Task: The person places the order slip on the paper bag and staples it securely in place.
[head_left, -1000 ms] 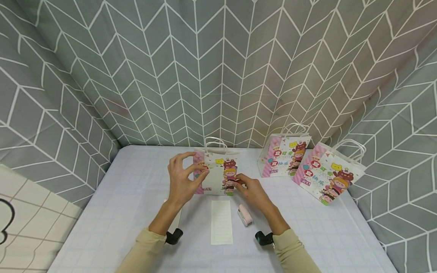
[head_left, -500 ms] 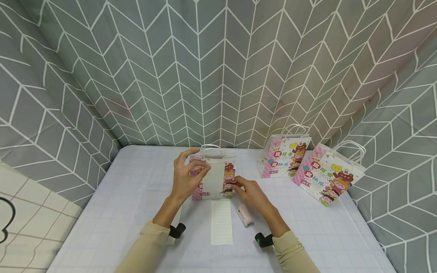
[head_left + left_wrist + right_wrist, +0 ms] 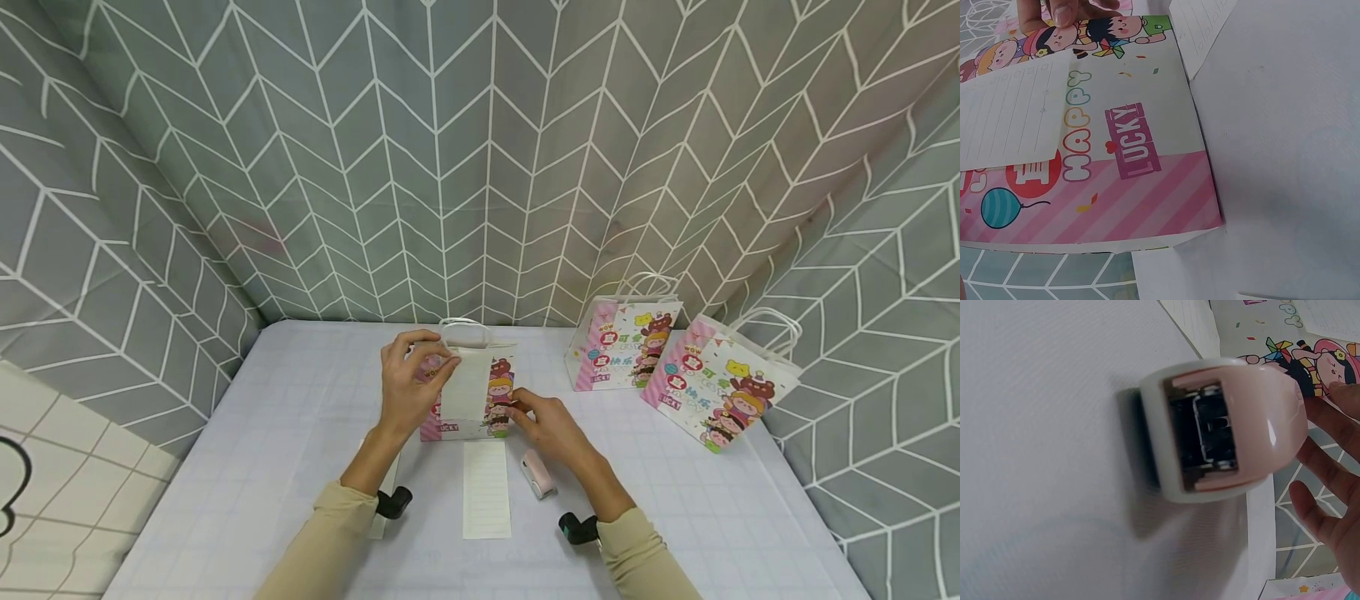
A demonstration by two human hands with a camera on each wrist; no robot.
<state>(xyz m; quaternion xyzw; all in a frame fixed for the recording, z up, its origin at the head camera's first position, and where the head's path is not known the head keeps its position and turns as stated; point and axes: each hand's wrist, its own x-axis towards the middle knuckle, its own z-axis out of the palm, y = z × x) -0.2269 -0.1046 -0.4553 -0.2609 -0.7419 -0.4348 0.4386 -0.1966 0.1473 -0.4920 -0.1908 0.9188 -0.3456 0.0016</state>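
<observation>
Slightly nearer has come the cartoon paper bag on the white table; the right hand pinches its side edge, the left hand pinches 1 lined sheet (over the bag's front).

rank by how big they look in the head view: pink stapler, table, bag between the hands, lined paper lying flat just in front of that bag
1. Table
2. Bag, partly covered
3. Lined paper
4. Pink stapler

Lined slip across cartoon-printed bag
</observation>
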